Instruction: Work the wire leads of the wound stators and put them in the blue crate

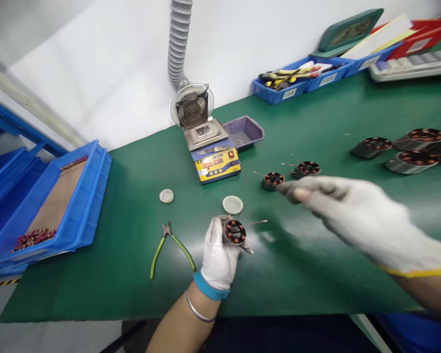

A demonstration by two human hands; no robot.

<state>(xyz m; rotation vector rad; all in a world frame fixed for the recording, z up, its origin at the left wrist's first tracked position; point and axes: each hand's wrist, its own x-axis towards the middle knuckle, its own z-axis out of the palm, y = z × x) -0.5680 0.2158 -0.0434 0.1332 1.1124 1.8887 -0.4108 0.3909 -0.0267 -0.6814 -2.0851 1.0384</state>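
Note:
My left hand (217, 255), in a white glove, is closed round a small wound stator (235, 231) with copper coils and a wire lead sticking out to the right. My right hand (356, 215), also gloved, stretches out to the left above the green mat, blurred by motion, its fingertips close to a loose stator (272, 180). Another stator (306, 169) lies just behind that one. Whether the right fingers hold anything is smeared.
Green-handled cutters (169, 245) lie left of my left hand. Two white caps (166, 196) (232, 204) sit nearby. A yellow solder pot (213, 152) with a fan and hose stands behind. Blue trays (59, 206) are left; larger stators (407, 149) right; tool bins (297, 78) at back.

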